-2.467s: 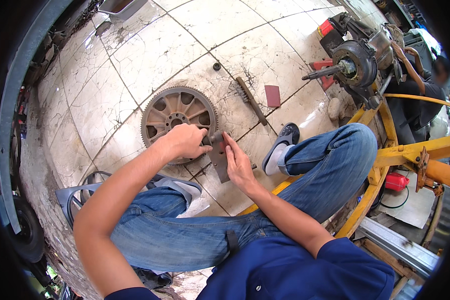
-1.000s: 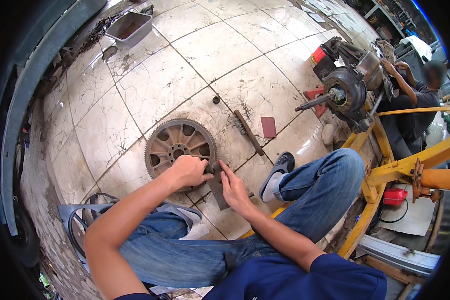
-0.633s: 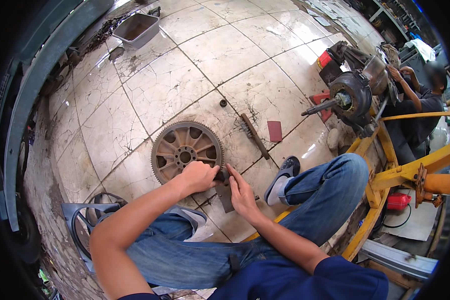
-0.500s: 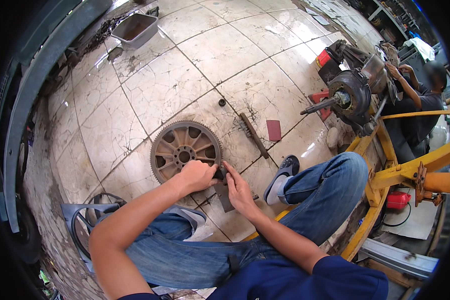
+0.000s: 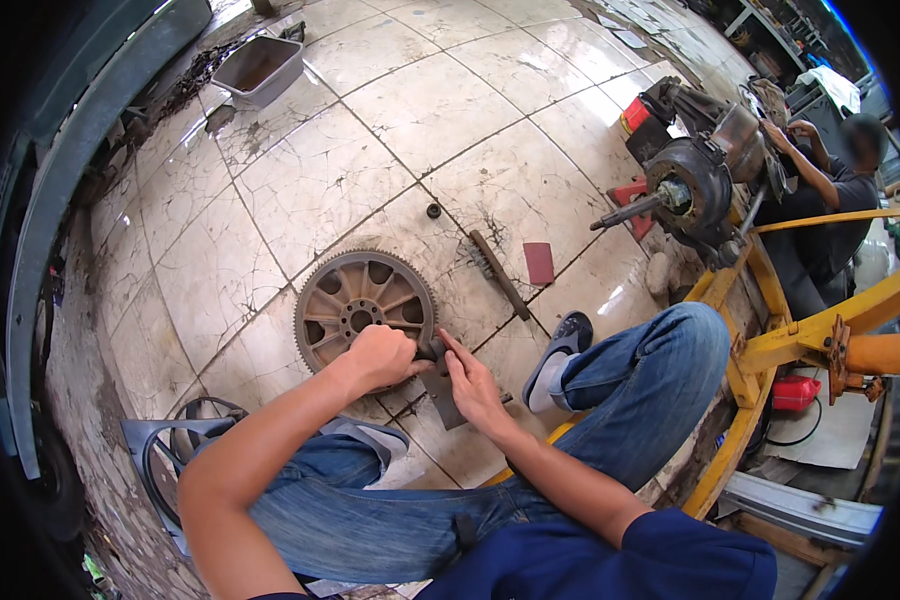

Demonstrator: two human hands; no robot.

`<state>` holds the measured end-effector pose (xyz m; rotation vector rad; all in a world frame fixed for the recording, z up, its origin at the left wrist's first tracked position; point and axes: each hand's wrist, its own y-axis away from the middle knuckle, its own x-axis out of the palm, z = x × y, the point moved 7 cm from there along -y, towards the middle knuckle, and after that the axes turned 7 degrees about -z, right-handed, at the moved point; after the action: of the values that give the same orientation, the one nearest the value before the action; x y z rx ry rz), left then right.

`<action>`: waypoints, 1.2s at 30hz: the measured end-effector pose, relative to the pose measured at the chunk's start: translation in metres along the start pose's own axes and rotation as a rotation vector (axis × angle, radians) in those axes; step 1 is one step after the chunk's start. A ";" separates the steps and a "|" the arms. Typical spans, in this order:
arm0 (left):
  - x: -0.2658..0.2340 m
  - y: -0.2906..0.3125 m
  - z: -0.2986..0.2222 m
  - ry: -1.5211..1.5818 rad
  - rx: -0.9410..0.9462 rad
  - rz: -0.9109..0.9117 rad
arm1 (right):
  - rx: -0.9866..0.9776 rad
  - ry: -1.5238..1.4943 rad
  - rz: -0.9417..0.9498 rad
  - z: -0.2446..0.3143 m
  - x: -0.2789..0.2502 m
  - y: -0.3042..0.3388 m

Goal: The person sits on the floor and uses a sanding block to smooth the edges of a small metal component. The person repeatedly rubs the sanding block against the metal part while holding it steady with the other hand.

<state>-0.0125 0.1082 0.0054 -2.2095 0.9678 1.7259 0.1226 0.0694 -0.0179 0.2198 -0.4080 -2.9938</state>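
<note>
A toothed flywheel (image 5: 327, 277), brown and spoked, lies flat on the tiled floor in front of me. My left hand (image 5: 381, 356) is closed over its near right side, pinching something small and dark at the rim that I cannot make out. Stretched out beside that spot, the fingers of my right hand (image 5: 473, 386) lie along the dark piece, close to the rim. Under and beside the right hand is a grey flat plate (image 5: 444, 402).
Beyond the flywheel lie a small dark ring (image 5: 433, 211), a wooden-handled brush (image 5: 500, 275) and a reddish sandpaper sheet (image 5: 538, 263). A grey basin (image 5: 260, 72) stands far left. At right are a dark machine assembly (image 5: 692, 190), a yellow frame (image 5: 760, 352) and another person (image 5: 820, 190).
Both hands stay at the flywheel's near right rim, with only slight shifts of the fingers. The whole view has moved a little.
</note>
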 end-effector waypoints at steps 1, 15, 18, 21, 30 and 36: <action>-0.003 -0.001 0.001 -0.005 -0.023 0.033 | -0.014 -0.001 -0.005 -0.002 0.000 -0.001; -0.009 0.001 0.009 0.039 -0.109 0.095 | -0.100 0.065 -0.023 0.007 -0.003 0.000; -0.014 0.001 0.006 0.026 -0.077 0.106 | 0.023 0.128 -0.011 0.000 -0.002 0.001; -0.008 0.006 -0.002 0.012 -0.041 0.134 | -0.246 0.014 -0.064 0.027 -0.004 0.007; -0.003 0.005 -0.003 0.047 -0.070 0.155 | -0.275 0.096 -0.085 0.020 -0.005 0.008; 0.000 0.007 -0.003 0.041 -0.051 0.134 | -0.296 0.193 -0.055 0.028 -0.004 0.011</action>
<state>-0.0140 0.1012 0.0081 -2.2682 1.1170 1.7866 0.1227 0.0668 0.0119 0.4911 0.0620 -2.9980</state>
